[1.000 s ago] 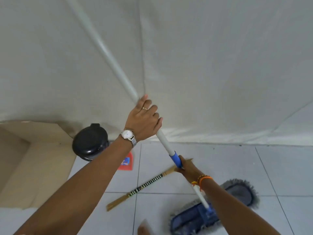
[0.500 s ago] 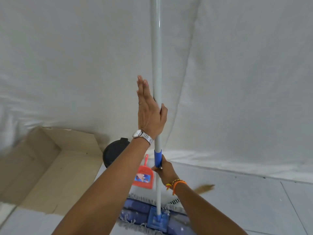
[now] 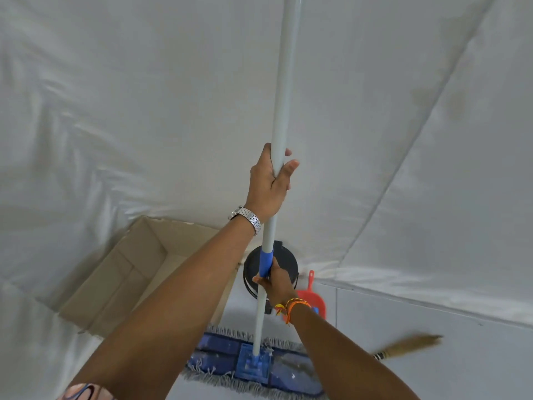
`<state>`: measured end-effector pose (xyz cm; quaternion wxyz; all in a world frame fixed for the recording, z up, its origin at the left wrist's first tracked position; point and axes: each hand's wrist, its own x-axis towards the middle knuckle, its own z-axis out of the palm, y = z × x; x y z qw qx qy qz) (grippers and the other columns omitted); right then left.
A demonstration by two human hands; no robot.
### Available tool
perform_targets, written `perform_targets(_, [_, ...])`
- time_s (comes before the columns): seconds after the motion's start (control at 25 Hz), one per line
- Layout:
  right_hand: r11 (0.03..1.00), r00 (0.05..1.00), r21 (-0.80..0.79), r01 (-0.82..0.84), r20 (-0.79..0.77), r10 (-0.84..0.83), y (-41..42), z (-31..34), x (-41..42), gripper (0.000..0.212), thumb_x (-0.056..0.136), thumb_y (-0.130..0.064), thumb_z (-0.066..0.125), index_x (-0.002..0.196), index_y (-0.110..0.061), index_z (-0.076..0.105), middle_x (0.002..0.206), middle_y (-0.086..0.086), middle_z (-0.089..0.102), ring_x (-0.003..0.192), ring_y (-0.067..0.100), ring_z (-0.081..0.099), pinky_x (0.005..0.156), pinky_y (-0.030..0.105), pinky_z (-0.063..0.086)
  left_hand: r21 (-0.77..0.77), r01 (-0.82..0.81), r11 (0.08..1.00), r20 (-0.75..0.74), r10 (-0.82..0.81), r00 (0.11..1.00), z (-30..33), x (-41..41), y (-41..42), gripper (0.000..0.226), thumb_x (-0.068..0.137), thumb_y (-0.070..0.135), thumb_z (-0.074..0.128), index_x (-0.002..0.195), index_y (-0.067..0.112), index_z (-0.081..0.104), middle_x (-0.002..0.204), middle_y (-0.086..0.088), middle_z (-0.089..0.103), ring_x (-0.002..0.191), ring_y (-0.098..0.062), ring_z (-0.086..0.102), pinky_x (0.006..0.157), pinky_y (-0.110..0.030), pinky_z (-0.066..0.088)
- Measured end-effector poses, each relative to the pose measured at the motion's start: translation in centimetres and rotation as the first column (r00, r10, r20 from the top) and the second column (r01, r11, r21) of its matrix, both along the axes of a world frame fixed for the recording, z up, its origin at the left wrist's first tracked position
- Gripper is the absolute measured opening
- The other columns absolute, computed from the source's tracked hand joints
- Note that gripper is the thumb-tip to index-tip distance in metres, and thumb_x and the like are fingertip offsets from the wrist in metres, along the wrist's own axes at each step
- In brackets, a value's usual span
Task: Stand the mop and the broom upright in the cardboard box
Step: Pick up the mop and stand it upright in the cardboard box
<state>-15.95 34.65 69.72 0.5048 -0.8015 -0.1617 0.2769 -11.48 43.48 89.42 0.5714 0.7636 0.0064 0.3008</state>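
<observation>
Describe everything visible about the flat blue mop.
The flat blue mop stands upright outside the cardboard box. Its pale grey pole carries a blue collar. The fringed rectangular head sits low by the tiled floor. The left hand grips the pole high; the right hand holds below the collar.

there is only one view, from the camera on my head. it looks forward and down along my arms, wide-angled, so straight edges bend toward the frame's sides. my hands sit close at centre, the floor (image 3: 432, 327) lies below them and a white sheet backdrop (image 3: 115, 96) fills the upper frame. the cardboard box (image 3: 138, 272) lies lower left.
</observation>
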Motion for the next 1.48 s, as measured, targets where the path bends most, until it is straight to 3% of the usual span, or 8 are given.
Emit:
perform_targets(0.16, [0.994, 0.993, -0.039, -0.099, 0.064, 0.101, 6.6, -0.2, 0.4, 0.041, 0.089, -0.008, 0.063, 0.126, -0.005, 0.045, 0.094, 0.013, 0.059, 0.087, 0.027, 0.057, 0.094, 0.045, 0.052, -0.023, -0.019, 1.000, 0.021, 0.020, 1.000, -0.4, -0.2, 6.3, 0.031, 0.094, 0.046, 0.058, 0.092, 0.017, 0.047, 0.055, 0.013, 0.045, 0.038, -0.009, 0.038, 0.037, -0.019, 0.036])
perform_targets(0.48, [0.976, 0.979, -0.116, -0.185, 0.063, 0.193, 20.6, -4.3, 3.6, 0.037, 0.095, -0.017, 0.056, 0.128, -0.005, 0.042, 0.111, 0.024, 0.063, 0.098, 0.037, 0.059, 0.087, 0.041, 0.049, -0.076, -0.059, 0.995, -0.071, 0.054, 0.996, -5.6, 1.5, 20.6, 0.017, 0.101, 0.028, 0.056, 0.087, 0.026, 0.046, 0.058, 0.010, 0.044, 0.042, -0.007, 0.039, 0.039, -0.020, 0.037])
perform_targets(0.56, [0.974, 0.979, -0.136, -0.183, 0.060, 0.193, 24.7, -5.0, 5.1, 0.039, 0.095, -0.020, 0.056, 0.129, -0.006, 0.042, 0.110, 0.023, 0.064, 0.098, 0.039, 0.060, 0.083, 0.039, 0.048, -0.080, -0.047, 0.996, -0.093, 0.039, 0.995, -6.4, 2.8, 24.6, 0.017, 0.100, 0.030, 0.056, 0.087, 0.027, 0.046, 0.058, 0.009, 0.044, 0.041, -0.007, 0.040, 0.040, -0.021, 0.037])
perform_targets(0.72, [0.966, 0.973, -0.138, -0.219, 0.039, 0.227, 33.0, -6.4, 7.6, 0.045, 0.095, -0.020, 0.056, 0.135, -0.007, 0.040, 0.114, 0.022, 0.063, 0.102, 0.039, 0.060, 0.091, 0.046, 0.050, -0.112, -0.058, 0.992, -0.082, 0.049, 0.995, -7.6, 4.5, 32.8, 0.022, 0.095, 0.041, 0.054, 0.086, 0.023, 0.045, 0.058, 0.005, 0.042, 0.040, -0.010, 0.037, 0.039, -0.022, 0.035])
perform_targets(0.84, [0.967, 0.973, -0.133, -0.215, 0.050, 0.224, 37.9, -7.9, 9.0, 0.048, 0.094, -0.021, 0.057, 0.137, -0.010, 0.039, 0.113, 0.018, 0.064, 0.100, 0.035, 0.060, 0.082, 0.033, 0.046, -0.124, -0.061, 0.990, -0.068, 0.053, 0.996, -9.0, 5.8, 37.7, 0.024, 0.094, 0.042, 0.052, 0.086, 0.022, 0.044, 0.057, 0.002, 0.040, 0.040, -0.015, 0.035, 0.038, -0.026, 0.035])
perform_targets(0.96, [0.981, 0.986, -0.102, -0.163, 0.007, 0.165, 43.2, -10.0, 11.1, 0.031, 0.087, -0.012, 0.064, 0.115, -0.010, 0.053, 0.099, 0.012, 0.063, 0.087, 0.025, 0.057, 0.078, 0.032, 0.043, -0.147, -0.052, 0.988, -0.054, 0.045, 0.998, -11.1, 7.7, 42.7, 0.021, 0.095, 0.041, 0.053, 0.085, 0.024, 0.046, 0.054, 0.005, 0.040, 0.038, -0.010, 0.036, 0.036, -0.025, 0.036])
perform_targets(1.08, [0.999, 0.994, -0.036, -0.025, -0.109, 0.021, 48.7, -12.4, 13.3, 0.018, 0.077, 0.007, 0.061, 0.083, -0.007, 0.050, 0.074, 0.009, 0.054, 0.072, 0.022, 0.050, 0.069, 0.034, 0.042, -0.168, -0.018, 0.986, -0.053, 0.009, 0.999, -13.4, 10.1, 47.4, 0.020, 0.095, 0.040, 0.054, 0.085, 0.024, 0.047, 0.053, 0.006, 0.040, 0.038, -0.009, 0.036, 0.037, -0.024, 0.035])
perform_targets(1.48, [0.986, 0.980, -0.074, 0.147, -0.124, -0.155, 59.1, -19.0, 16.2, 0.016, 0.076, 0.009, 0.052, 0.074, -0.007, 0.050, 0.070, 0.016, 0.050, 0.068, 0.023, 0.046, 0.062, 0.033, 0.039, -0.203, 0.109, 0.973, -0.037, -0.119, 0.992, -19.8, 13.4, 57.5, 0.018, 0.095, 0.035, 0.053, 0.087, 0.021, 0.044, 0.055, 0.004, 0.038, 0.041, -0.013, 0.035, 0.038, -0.026, 0.035])
